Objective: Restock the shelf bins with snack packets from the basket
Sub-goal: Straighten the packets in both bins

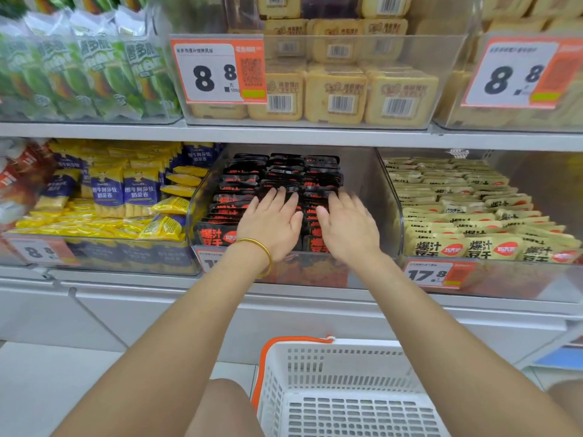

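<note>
Below, the white basket [315, 362] waits while the left hand [272, 223] and right hand [348, 227] press spread flat on black packets [285, 171] in the middle bin [377, 197]; a hard push might topple the rows.

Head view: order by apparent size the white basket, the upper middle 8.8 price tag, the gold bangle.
1. white basket, though it is nearest the camera and partly cut off
2. upper middle 8.8 price tag
3. gold bangle
</note>
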Available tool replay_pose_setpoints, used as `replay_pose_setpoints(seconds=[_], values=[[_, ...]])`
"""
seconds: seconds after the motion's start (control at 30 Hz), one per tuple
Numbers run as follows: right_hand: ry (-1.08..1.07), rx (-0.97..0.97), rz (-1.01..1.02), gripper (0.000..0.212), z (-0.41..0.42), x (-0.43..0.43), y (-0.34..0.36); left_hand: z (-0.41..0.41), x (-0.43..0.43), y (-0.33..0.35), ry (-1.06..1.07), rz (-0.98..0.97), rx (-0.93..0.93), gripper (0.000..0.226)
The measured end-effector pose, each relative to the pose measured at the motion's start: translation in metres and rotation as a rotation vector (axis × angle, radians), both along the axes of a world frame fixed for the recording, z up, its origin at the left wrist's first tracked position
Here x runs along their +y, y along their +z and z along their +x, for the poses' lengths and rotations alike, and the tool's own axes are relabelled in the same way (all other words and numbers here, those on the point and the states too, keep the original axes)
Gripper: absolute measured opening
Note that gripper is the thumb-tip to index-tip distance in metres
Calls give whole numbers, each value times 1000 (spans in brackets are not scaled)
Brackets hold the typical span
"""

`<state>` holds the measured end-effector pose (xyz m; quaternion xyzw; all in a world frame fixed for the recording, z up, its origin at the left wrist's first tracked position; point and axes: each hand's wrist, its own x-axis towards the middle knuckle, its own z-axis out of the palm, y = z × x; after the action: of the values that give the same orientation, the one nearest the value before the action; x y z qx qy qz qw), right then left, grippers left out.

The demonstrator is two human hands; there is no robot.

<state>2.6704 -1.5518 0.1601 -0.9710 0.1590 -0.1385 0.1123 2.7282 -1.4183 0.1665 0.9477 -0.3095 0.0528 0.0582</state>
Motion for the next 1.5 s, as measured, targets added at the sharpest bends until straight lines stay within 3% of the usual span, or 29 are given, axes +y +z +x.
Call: replay_pose_setpoints(seconds=[0.1,0.43,0.63,0.83,1.07,1.37,1.5], values=[[14,73,70,55,8,-2,-3,4,1,-2,-7,44,40,52],[49,56,87,56,3,-5,-6,1,4,-5,-3,84,10,53],[92,114,151,52,4,-9,3,5,-11,7,55,103,97,53],[77,91,236,51,3,-19,1,-1,-38,9,-46,90,134,52],[108,56,271,49,6,-12,-3,-1,-35,9,-39,139,124,53],[90,37,329,52,10,-17,-9,1,-35,11,-47,120,152,54],[113,26,416,44,14,-23,-7,9,-35,14,-48,51,129,55]])
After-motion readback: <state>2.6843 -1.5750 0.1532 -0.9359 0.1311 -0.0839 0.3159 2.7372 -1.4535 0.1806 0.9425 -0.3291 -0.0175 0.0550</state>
